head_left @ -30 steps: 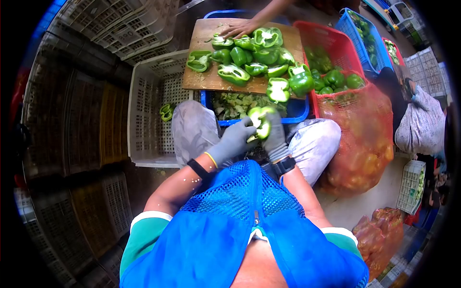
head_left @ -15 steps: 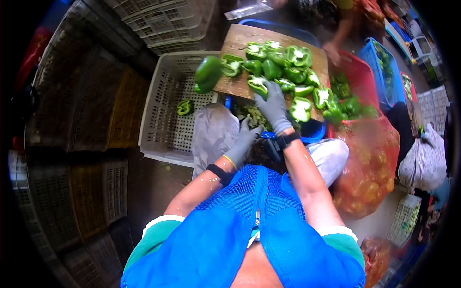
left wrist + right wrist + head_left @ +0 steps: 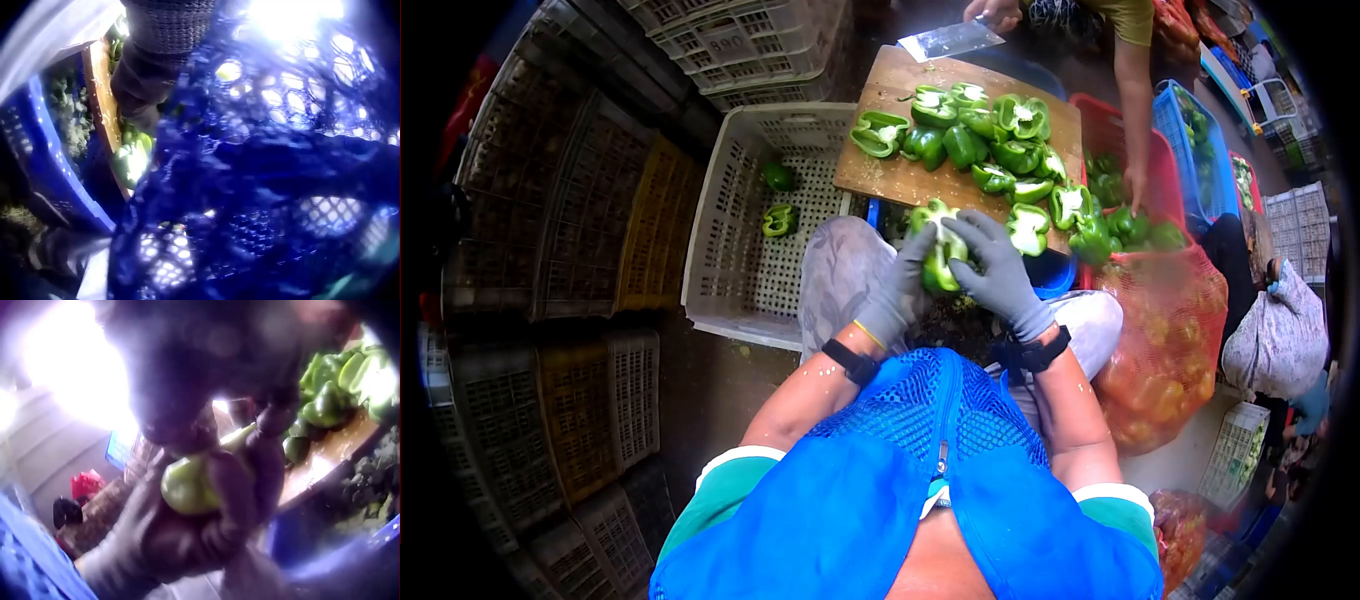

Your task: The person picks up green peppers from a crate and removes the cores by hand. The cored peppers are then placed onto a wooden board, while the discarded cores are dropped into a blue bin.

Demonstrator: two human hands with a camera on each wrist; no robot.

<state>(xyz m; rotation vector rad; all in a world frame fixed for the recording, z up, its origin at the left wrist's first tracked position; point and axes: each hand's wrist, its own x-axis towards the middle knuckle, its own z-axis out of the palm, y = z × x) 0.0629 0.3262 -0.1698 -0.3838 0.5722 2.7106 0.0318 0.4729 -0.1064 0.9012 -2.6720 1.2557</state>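
Both gloved hands hold a halved green bell pepper (image 3: pixel 940 240), its pale cut face showing in the head view, close to the near edge of the cutting board (image 3: pixel 870 170). My left hand (image 3: pixel 897 285) grips it from the left. From the right, my right hand (image 3: pixel 997 265) has its fingertips at the pepper's core. The right wrist view shows gloved fingers (image 3: pixel 234 494) curled round the pepper. More bell pepper halves (image 3: pixel 965 145) lie across the board. Beneath it is a blue bin (image 3: pixel 1055 275) with leafy scraps, largely covered by the hands and board.
At the left, a white crate (image 3: pixel 725 240) holds two pepper pieces (image 3: pixel 779 220). Another person's hand (image 3: pixel 997 14) grips a cleaver (image 3: pixel 950 41) beyond the board; their other hand reaches into a red crate (image 3: pixel 1155 160) of peppers. A red mesh sack (image 3: pixel 1165 340) stands at the right.
An earlier pepper half flew left into the white crate. My right hand took another half from the board, and both hands now hold it. The other person's hand moved from the board to the red crate.
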